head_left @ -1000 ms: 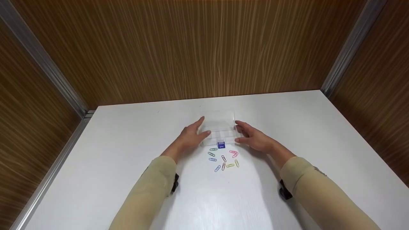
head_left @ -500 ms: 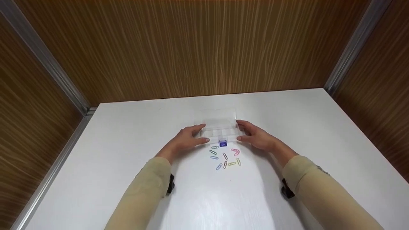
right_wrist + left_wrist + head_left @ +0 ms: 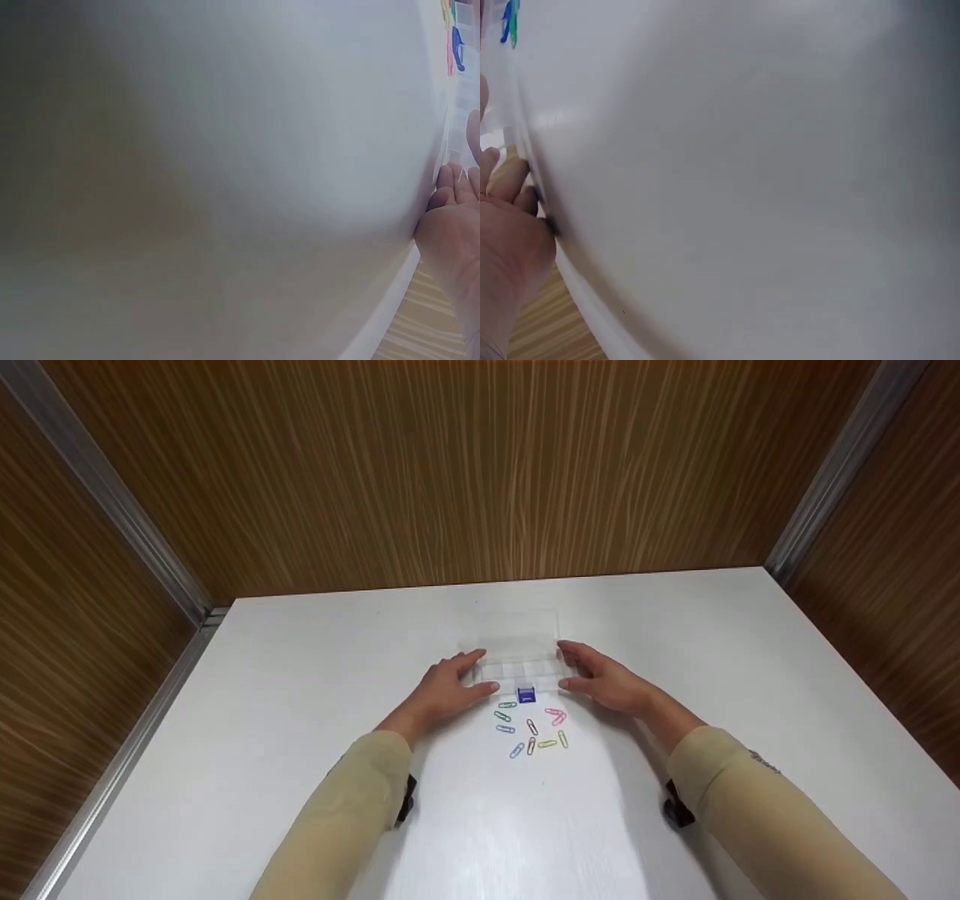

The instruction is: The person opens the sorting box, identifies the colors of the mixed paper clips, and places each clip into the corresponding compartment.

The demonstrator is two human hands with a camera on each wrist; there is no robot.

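Clear plastic compartment box [image 3: 521, 664] sits mid-table [image 3: 300, 675], long axis running L–R, lid open toward far wall. Left hand [image 3: 444, 692] at box's L end, right hand [image 3: 606, 681] at R end; both equally near. Fingers of both relaxed, lightly curved against the box ends, thumbs at the near edge; firm grip or just touching: can't tell. Coloured paper clips [image 3: 532, 729] scattered just in front of blue latch [image 3: 525, 694], between the wrists.

A big white table [image 3: 300, 697] stands in a corner. Brown wood walls [image 3: 450, 472] go around it.
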